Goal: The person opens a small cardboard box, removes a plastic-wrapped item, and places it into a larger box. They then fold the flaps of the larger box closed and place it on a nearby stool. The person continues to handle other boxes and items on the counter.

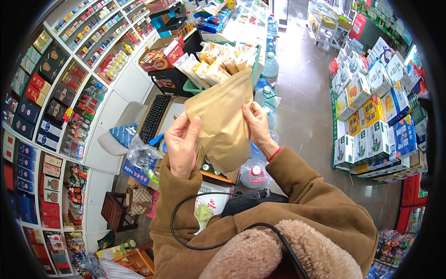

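Observation:
A tan kraft-paper pouch (224,122) with a seam across its upper end is held up in front of my chest. My left hand (183,143) pinches its left edge between thumb and fingers. On the opposite edge, my right hand (257,123) grips it, the thumb lying on the near face. The pouch looks flat near the top and creased lower down; what it holds, if anything, cannot be seen. Behind it, a green plastic basket (258,64) carries several packaged breads (212,71). An open carton with bottle caps (208,168) is partly hidden under the pouch.
A black keyboard (154,117) lies on the counter at the left, near a crumpled clear plastic bag (143,151). Large water bottles (270,66) line the counter's right side. Stacked drink cartons (378,139) stand across the aisle. Shelves of boxed goods (52,129) fill the left wall.

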`<state>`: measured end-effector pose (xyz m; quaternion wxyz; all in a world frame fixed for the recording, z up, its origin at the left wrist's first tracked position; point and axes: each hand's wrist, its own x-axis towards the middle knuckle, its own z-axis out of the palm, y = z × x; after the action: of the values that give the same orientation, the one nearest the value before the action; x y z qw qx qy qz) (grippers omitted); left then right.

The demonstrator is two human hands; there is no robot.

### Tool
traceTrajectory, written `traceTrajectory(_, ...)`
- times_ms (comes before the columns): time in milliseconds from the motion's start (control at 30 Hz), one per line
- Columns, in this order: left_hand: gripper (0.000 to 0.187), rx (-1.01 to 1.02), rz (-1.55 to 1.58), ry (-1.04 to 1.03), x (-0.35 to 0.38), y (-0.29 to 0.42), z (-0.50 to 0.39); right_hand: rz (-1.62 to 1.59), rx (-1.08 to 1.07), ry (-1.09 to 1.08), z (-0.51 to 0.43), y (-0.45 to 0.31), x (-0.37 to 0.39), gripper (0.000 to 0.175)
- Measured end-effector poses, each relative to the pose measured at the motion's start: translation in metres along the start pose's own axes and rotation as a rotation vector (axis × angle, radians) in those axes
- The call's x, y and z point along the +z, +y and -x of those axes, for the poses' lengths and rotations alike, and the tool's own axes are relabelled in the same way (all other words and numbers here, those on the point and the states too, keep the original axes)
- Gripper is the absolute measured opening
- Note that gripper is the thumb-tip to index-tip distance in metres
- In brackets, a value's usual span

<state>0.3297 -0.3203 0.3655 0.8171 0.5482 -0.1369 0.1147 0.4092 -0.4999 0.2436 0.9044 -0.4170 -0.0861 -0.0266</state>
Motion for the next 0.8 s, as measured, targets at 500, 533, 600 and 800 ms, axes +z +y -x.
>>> traceTrajectory(500,0.070,-0.283,-0.460,-0.249,-0.027,-0.041,0.023,-0.858,0.280,-0.343,-0.033,-0.020,-0.015,0.022)
traceTrajectory(533,0.072,-0.392,-0.325,-0.279,-0.027,-0.053,0.024,-1.095,0.333,-0.511,-0.038,-0.017,-0.011,0.023)
traceTrajectory(600,0.079,-0.573,0.046,-0.344,-0.023,-0.074,0.031,-1.186,0.345,-0.648,-0.049,-0.008,0.002,0.028)
traceTrajectory(800,0.096,-0.756,0.404,-0.398,-0.015,-0.099,0.059,-1.110,0.260,-0.979,-0.056,0.001,0.016,0.035)
